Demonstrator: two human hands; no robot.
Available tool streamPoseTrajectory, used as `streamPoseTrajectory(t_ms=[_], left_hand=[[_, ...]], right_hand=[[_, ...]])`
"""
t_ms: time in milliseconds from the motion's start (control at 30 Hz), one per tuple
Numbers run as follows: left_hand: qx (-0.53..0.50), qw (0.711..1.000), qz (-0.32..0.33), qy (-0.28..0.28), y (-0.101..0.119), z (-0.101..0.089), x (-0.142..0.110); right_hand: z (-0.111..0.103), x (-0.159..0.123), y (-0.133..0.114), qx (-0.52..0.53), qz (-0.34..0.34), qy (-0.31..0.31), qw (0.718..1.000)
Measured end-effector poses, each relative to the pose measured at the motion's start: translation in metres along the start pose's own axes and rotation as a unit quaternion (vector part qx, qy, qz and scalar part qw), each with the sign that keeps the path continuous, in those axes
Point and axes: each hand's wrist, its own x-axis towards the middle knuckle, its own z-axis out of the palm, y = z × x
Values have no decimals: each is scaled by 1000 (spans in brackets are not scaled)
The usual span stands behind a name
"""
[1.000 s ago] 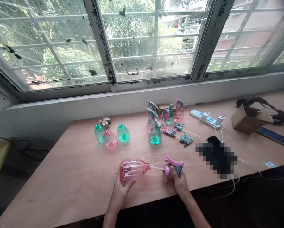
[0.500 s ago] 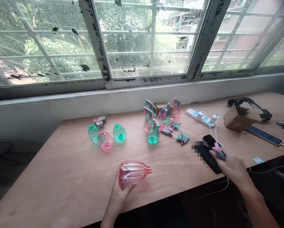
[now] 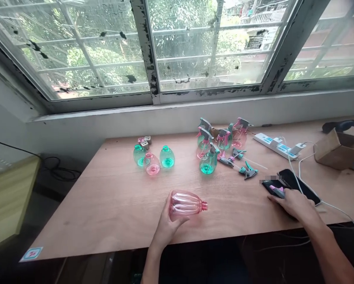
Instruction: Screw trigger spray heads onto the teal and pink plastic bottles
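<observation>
My left hand (image 3: 166, 227) grips a clear pink bottle (image 3: 185, 202) lying on its side near the front edge of the wooden table (image 3: 111, 205), its open neck pointing right. My right hand (image 3: 296, 205) is far to the right, closed around a pink and grey spray trigger head (image 3: 276, 190) and resting over a dark phone (image 3: 298, 185). Further back lie loose teal and grey trigger heads (image 3: 244, 169).
Three capless bottles (image 3: 153, 157), teal and pink, stand at the back centre. A cluster of assembled spray bottles (image 3: 216, 144) stands to their right. A white power strip (image 3: 276, 145) with cables, a cardboard box (image 3: 338, 150) and a black strap sit at the right.
My right hand pulled the trigger head and its tube out of the pink bottle and carried it right to the phone. The view has shifted left.
</observation>
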Motion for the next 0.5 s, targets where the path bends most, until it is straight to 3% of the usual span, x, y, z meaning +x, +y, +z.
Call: streamPoseTrajectory(t_ms=[233, 500], left_hand=[[21, 1000, 15, -7, -4, -3, 2], [16, 1000, 14, 23, -3, 1, 1]], right_hand=[[4, 5, 11, 25, 0, -18, 1000], [5, 8, 13, 67, 8, -30, 997]])
